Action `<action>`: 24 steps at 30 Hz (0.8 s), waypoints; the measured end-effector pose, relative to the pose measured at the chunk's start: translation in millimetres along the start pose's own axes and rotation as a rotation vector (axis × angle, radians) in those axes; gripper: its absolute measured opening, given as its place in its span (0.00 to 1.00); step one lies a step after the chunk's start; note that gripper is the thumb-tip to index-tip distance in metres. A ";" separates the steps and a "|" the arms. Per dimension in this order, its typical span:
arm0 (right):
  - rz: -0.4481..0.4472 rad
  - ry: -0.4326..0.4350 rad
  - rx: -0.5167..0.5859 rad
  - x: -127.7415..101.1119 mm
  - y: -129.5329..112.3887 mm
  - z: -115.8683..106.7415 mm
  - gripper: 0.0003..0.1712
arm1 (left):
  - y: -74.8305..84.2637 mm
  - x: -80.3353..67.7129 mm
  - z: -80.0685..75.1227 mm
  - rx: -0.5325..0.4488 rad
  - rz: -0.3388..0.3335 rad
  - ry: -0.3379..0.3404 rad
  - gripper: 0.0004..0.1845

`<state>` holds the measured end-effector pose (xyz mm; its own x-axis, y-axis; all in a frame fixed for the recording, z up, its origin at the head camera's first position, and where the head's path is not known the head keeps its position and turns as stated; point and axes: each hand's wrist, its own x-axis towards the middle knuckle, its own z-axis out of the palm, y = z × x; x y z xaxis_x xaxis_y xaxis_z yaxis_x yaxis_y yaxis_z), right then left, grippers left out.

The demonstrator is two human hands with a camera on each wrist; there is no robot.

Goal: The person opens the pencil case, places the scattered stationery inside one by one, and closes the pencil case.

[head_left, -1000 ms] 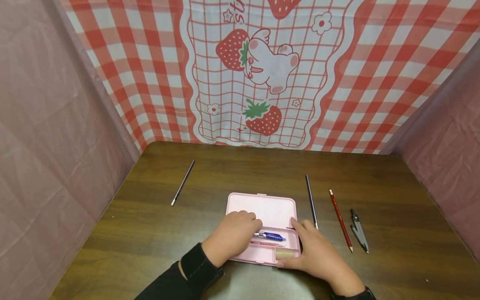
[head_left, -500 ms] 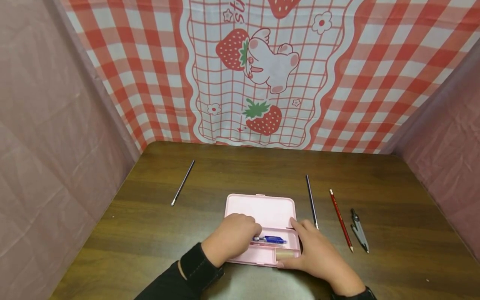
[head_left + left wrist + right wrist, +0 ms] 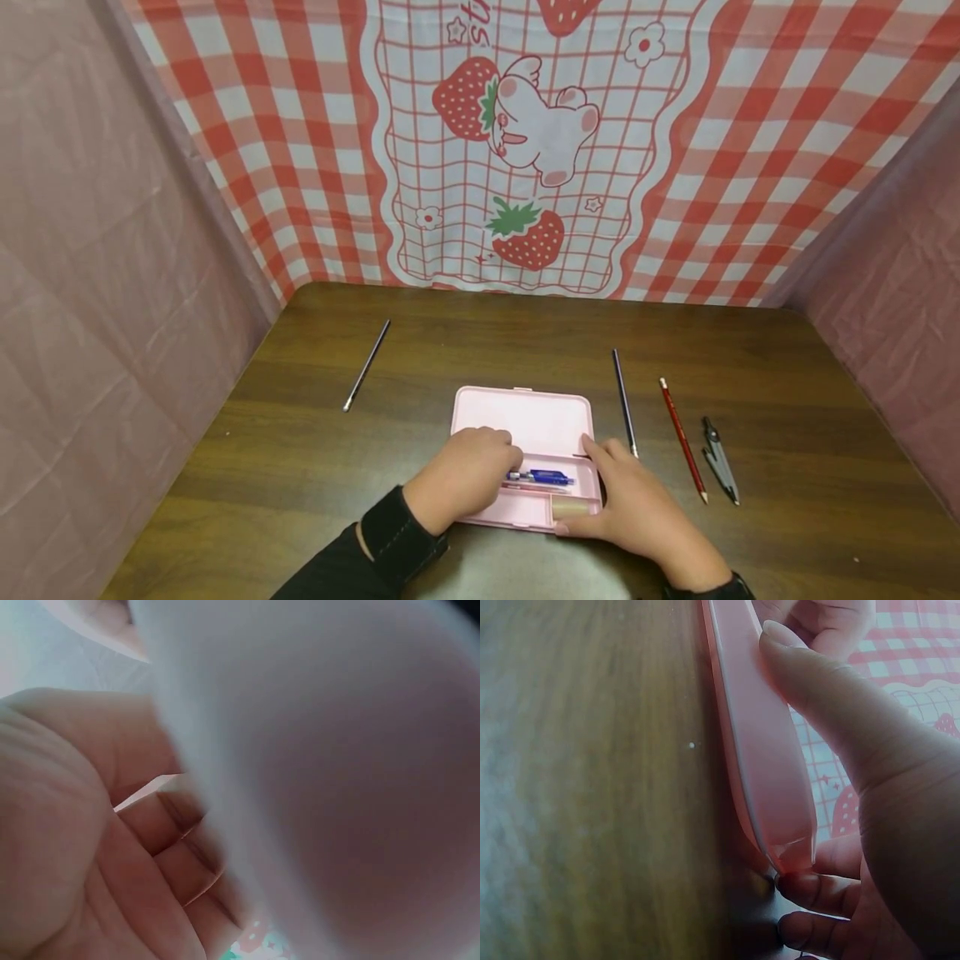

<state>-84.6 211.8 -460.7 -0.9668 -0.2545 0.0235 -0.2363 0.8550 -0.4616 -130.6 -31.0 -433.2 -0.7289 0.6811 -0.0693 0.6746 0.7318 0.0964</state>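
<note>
A pink pencil case (image 3: 525,417) lies with its lid folded back on the table. Inside are a blue pen (image 3: 551,477), a thin reddish stick-like item (image 3: 534,487) beside it, and a tan block (image 3: 570,507) in the near right compartment. My left hand (image 3: 468,471) reaches in with curled fingers, apparently pinching the pen's left end; its fingertips are hidden. My right hand (image 3: 630,508) grips the case's right end. In the right wrist view, the thumb lies on the front wall and fingers are round the corner. A blurred pale surface (image 3: 337,787) fills much of the left wrist view.
A dark pencil (image 3: 367,367) lies at the left of the wooden table (image 3: 300,483). To the right are another dark pencil (image 3: 624,402), a red pencil (image 3: 683,440) and a grey compass (image 3: 720,461). A checked strawberry cloth (image 3: 525,167) hangs behind.
The blue pen shifted slightly nearer the person, then slightly back, at the left hand's fingers. The case moved a little as well. My right hand keeps its place on the case.
</note>
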 end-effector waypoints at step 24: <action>0.010 -0.014 -0.002 1.7 2.3 2.8 0.76 | -116.9 -9.3 -25.4 -0.036 -0.310 0.174 0.12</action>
<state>-86.6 212.1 -464.2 -0.9676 -0.2524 0.0071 -0.2273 0.8584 -0.4599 -205.6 -123.5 -418.6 -0.9093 0.4103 0.0687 0.4160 0.8996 0.1327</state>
